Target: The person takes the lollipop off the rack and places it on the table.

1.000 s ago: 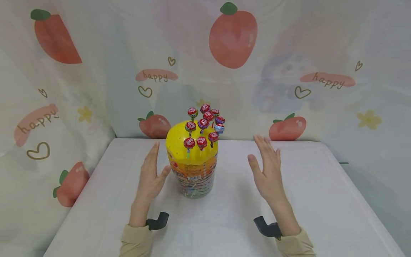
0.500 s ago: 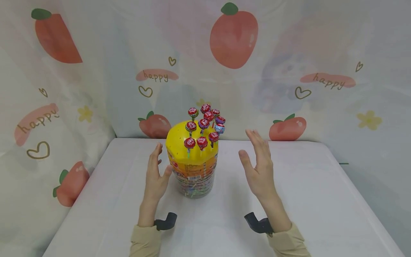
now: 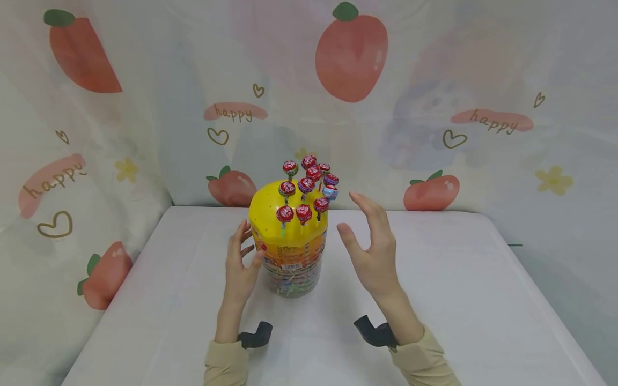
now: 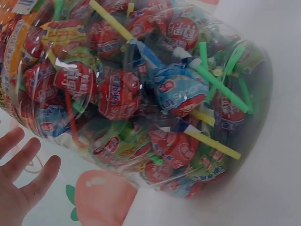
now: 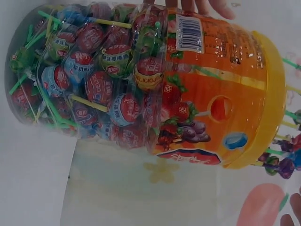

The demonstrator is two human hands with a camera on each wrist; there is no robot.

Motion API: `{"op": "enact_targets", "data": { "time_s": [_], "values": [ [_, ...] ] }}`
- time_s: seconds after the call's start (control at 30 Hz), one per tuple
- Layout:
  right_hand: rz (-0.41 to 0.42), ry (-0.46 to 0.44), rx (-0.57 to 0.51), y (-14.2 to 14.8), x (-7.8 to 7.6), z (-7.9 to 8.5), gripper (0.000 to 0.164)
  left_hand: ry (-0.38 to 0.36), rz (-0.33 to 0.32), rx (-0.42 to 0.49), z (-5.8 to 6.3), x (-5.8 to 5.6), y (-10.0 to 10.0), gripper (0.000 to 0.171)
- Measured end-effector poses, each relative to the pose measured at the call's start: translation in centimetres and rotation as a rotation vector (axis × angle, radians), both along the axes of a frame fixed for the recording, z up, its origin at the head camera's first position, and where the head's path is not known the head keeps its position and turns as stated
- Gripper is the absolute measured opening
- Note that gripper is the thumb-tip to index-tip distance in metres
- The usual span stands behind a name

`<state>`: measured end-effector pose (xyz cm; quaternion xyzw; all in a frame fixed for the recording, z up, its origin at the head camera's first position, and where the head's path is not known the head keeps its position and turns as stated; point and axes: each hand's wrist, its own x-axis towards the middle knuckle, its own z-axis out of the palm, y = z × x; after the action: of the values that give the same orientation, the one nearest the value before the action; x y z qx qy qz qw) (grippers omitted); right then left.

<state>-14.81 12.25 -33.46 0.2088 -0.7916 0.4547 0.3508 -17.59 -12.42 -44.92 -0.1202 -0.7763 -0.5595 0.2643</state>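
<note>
A clear plastic jar [image 3: 293, 279] full of wrapped lollipops stands upright on the table, with an orange label [image 5: 211, 89] around its upper part. Its yellow lid [image 3: 265, 206] has several lollipops [image 3: 306, 185] stuck upright in it, mostly red-topped. My left hand [image 3: 241, 276] is at the jar's left side, fingers loosely bent, thumb tip overlapping the label in the head view. To the right of the jar, apart from it, my right hand [image 3: 376, 257] is raised with thumb and fingers spread. Nothing is held in either hand.
The jar stands on a white-covered table [image 3: 458, 300]. Behind it hangs a pale curtain [image 3: 299, 48] printed with fruit and "happy" lettering. Both wrists carry black camera mounts [image 3: 256, 335].
Both hands have moved inward toward the jar, the left to the right and the right to the left. Their fingers bend more than before. The jar has stayed in place.
</note>
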Motion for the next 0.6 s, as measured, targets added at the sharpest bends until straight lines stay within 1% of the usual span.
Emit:
{"op": "enact_targets", "data": {
  "time_s": [0.23, 0.4, 0.6],
  "values": [
    [0.071, 0.051, -0.031, -1.1, -0.3, 0.1, 0.053, -0.004, -0.018, 0.015, -0.3, -0.3, 0.4, 0.067],
    [0.101, 0.064, -0.060, -1.9, -0.5, 0.2, 0.052, 0.006, -0.038, 0.023, -0.5, -0.4, 0.7, 0.065],
    [0.120, 0.067, -0.085, -2.8, -0.8, 0.5, 0.047, -0.005, -0.021, 0.034, -0.5, -0.1, 0.6, 0.063]
  ]
}}
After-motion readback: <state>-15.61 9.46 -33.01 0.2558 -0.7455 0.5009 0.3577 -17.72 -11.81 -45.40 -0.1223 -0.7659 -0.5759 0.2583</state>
